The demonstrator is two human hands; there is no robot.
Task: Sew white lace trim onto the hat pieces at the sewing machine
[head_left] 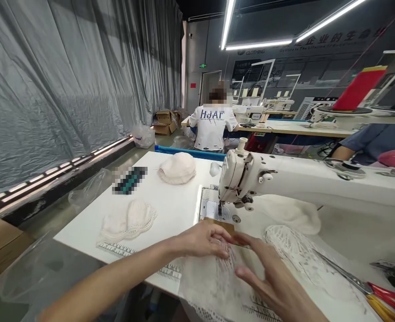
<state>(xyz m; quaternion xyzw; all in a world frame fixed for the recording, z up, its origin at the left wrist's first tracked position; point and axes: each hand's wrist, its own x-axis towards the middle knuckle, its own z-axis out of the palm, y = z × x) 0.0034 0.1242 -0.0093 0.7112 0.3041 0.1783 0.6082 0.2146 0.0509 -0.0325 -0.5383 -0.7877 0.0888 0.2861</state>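
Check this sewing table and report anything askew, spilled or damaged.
Nothing looks spilled or clearly damaged. Beyond the right hand, though, the white lace lies in a loose, straggling heap, and the scissors point into it, which looks untidy.

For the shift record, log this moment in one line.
left grip: touching pale fabric | right grip: open, beside left | sewing machine: ahead of both | scissors: lying at right
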